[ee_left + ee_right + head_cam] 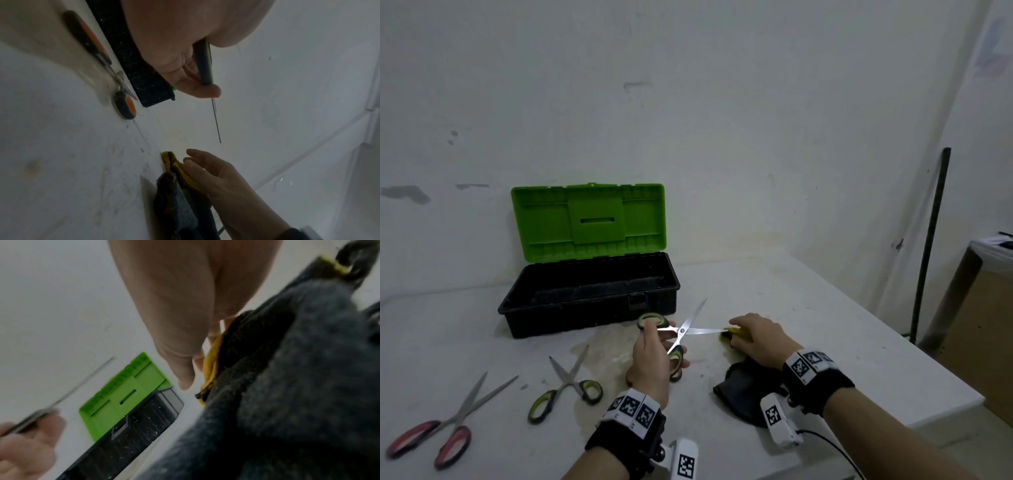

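My left hand (654, 356) grips a pair of scissors with green and black handles (678, 331), held above the table with the blades spread apart. One blade tip points toward a yellow and black cloth (731, 334) lying on the table. My right hand (756, 337) rests on that cloth with its fingers fairly straight. In the left wrist view my fingers curl round the scissors handle (203, 65), and the yellow cloth (174, 164) lies under the right hand (216, 173). The right wrist view shows the right hand's fingers (185, 353) against the yellow cloth (209, 366).
An open toolbox with a green lid (589, 219) and an empty black base (571, 318) stands at the back by the wall. Green-handled scissors (566, 390) and red-handled scissors (438, 428) lie at the left. Orange-handled scissors (98, 53) lie below my left hand. A dark grey cloth (743, 390) lies under my right wrist.
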Available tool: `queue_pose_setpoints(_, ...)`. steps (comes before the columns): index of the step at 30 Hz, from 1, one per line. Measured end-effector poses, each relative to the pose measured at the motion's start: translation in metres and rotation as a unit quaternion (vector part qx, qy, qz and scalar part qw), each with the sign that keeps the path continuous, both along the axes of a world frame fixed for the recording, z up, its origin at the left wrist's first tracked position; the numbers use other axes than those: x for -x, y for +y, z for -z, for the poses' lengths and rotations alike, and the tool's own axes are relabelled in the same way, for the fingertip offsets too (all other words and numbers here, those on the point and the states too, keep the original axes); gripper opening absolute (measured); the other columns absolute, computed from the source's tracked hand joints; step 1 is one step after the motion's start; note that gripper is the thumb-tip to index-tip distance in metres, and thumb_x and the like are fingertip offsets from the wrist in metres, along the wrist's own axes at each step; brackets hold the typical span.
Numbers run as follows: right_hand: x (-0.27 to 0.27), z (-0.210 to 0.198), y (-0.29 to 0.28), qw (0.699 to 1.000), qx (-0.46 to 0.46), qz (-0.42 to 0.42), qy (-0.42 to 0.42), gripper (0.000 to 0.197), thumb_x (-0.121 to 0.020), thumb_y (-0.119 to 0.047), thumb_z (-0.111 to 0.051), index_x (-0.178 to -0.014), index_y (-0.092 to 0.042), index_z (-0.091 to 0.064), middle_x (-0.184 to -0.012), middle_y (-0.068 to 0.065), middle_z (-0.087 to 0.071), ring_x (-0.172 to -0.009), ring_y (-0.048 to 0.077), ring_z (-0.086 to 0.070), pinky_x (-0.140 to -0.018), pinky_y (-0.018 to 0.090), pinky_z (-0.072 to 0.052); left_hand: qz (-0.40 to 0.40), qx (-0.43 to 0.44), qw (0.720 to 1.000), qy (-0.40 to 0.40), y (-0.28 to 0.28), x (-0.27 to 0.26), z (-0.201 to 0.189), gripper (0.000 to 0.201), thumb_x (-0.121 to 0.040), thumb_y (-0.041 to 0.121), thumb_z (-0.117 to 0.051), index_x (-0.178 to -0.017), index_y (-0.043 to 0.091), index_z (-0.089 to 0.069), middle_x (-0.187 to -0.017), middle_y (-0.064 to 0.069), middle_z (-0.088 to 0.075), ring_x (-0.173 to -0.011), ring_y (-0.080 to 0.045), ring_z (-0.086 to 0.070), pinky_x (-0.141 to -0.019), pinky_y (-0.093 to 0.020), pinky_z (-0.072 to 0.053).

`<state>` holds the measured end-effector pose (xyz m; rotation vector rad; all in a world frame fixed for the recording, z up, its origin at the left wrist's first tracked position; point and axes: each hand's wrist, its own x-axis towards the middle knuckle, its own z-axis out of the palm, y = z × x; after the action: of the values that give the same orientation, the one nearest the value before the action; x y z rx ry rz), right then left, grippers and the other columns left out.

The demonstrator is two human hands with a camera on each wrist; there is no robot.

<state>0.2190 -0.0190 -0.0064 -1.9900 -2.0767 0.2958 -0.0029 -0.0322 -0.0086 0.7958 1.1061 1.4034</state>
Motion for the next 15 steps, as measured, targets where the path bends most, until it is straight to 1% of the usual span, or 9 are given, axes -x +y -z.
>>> queue_pose_setpoints(2,0.005,-0.006,-0.015,0.999,-0.027,0.018,-0.033,0.04,-0.095,-0.044,-0.051,-0.133,-0.03,-0.053,-0.128,-0.003,-0.054,-0.119,0.022,-0.051,-0.099,0.039,-0.039,-0.002,0.009,1.0,0.0,0.002,-0.002,0.002,0.04,-0.102,0.035,-0.038,-0.096,0.007,-0.067,-0.072,-0.008,-0.07,-0.05,-0.017,-0.062,-0.051,-0.031,-0.049)
queue_pose_setpoints(4,0.016,-0.018,-0.037,0.998,-0.054,0.042,0.001,0.03,-0.093,-0.044,-0.054,-0.114,-0.024,-0.064,-0.108,0.0,-0.06,-0.1,0.021,-0.058,-0.083,0.032,-0.046,-0.009,0.014,1.0,-0.009,0.003,-0.006,0.001,0.041,-0.102,0.035,-0.038,-0.098,0.007,-0.068,-0.079,-0.01,-0.071,-0.059,-0.02,-0.065,-0.052,-0.032,-0.052)
queue_pose_setpoints(6,0.032,-0.027,-0.057,0.995,-0.05,0.039,0.078,0.028,-0.092,-0.044,-0.058,-0.091,-0.018,-0.068,-0.082,-0.002,-0.062,-0.075,0.012,-0.058,-0.063,0.02,-0.042,-0.025,0.021,0.999,-0.002,0.003,-0.012,0.0,0.042,-0.102,0.037,-0.039,-0.095,0.01,-0.071,-0.087,-0.01,-0.073,-0.076,-0.026,-0.067,-0.064,-0.035,-0.054)
queue_pose_setpoints(7,0.042,-0.03,-0.065,0.993,-0.037,0.032,0.11,0.032,-0.091,-0.046,-0.058,-0.085,-0.016,-0.068,-0.073,-0.003,-0.062,-0.065,0.009,-0.056,-0.057,0.017,-0.04,-0.029,0.019,0.999,0.002,0.001,-0.015,-0.001,0.043,-0.101,0.038,-0.039,-0.093,0.012,-0.072,-0.09,-0.01,-0.074,-0.082,-0.027,-0.067,-0.072,-0.038,-0.054)
queue_pose_setpoints(8,0.051,-0.032,-0.07,0.989,-0.024,0.023,0.143,0.037,-0.091,-0.05,-0.058,-0.082,-0.016,-0.069,-0.069,-0.002,-0.064,-0.059,0.007,-0.055,-0.056,0.017,-0.041,-0.028,0.011,1.0,-0.001,0.0,-0.02,-0.001,0.044,-0.102,0.039,-0.038,-0.091,0.013,-0.072,-0.091,-0.009,-0.074,-0.086,-0.026,-0.067,-0.079,-0.04,-0.053)
queue_pose_setpoints(10,0.066,-0.032,-0.073,0.977,0.004,0.006,0.213,0.041,-0.09,-0.054,-0.058,-0.081,-0.016,-0.071,-0.073,0.0,-0.071,-0.061,0.01,-0.062,-0.062,0.023,-0.05,-0.019,-0.004,1.0,-0.01,-0.005,-0.029,-0.003,0.044,-0.103,0.038,-0.037,-0.092,0.013,-0.072,-0.091,-0.008,-0.073,-0.089,-0.025,-0.066,-0.083,-0.041,-0.052)
queue_pose_setpoints(12,0.074,-0.03,-0.071,0.959,0.021,-0.003,0.281,0.036,-0.091,-0.05,-0.058,-0.085,-0.018,-0.073,-0.08,0.0,-0.074,-0.069,0.013,-0.069,-0.066,0.024,-0.054,-0.013,-0.012,1.0,-0.021,-0.008,-0.034,-0.006,0.045,-0.105,0.037,-0.034,-0.094,0.013,-0.071,-0.091,-0.006,-0.072,-0.089,-0.023,-0.064,-0.082,-0.04,-0.051)
queue_pose_setpoints(13,0.076,-0.029,-0.069,0.95,0.026,-0.006,0.311,0.032,-0.092,-0.046,-0.059,-0.087,-0.018,-0.074,-0.082,0.0,-0.075,-0.07,0.013,-0.069,-0.063,0.022,-0.054,-0.008,-0.017,1.0,-0.024,-0.009,-0.036,-0.005,0.046,-0.106,0.038,-0.034,-0.095,0.013,-0.071,-0.091,-0.006,-0.072,-0.089,-0.023,-0.065,-0.083,-0.041,-0.051)
queue_pose_setpoints(15,0.078,-0.03,-0.067,0.931,0.034,-0.003,0.364,0.027,-0.094,-0.038,-0.06,-0.09,-0.015,-0.073,-0.081,0.001,-0.074,-0.065,0.011,-0.068,-0.055,0.021,-0.049,-0.003,-0.025,0.999,-0.022,-0.009,-0.034,-0.001,0.048,-0.105,0.043,-0.034,-0.094,0.016,-0.073,-0.091,-0.007,-0.072,-0.087,-0.026,-0.065,-0.082,-0.045,-0.051)
